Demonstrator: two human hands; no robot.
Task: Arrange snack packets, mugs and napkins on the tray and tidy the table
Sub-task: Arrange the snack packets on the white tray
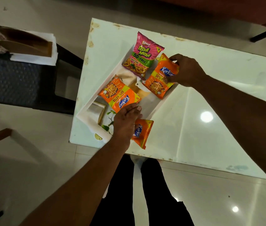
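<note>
A white tray (157, 106) sits askew on a glossy white table (210, 95). In it lie a pink packet (142, 54) at the far end and two orange packets. The right hand (186, 70) pinches the right orange packet (161, 79) by its edge, fingers closed on it. The left hand (125, 121) rests flat, fingers spread, touching the left orange packet (119, 93). A third orange packet (142, 132) lies on the table just beside the tray, partly under that hand.

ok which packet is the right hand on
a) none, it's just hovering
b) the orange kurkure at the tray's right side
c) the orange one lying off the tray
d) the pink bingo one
b, the right hand has its fingers wrapped over the top edge of the orange Kurkure packet at the right side of the tray, while the pink Bingo packet lies untouched beside it.
</note>
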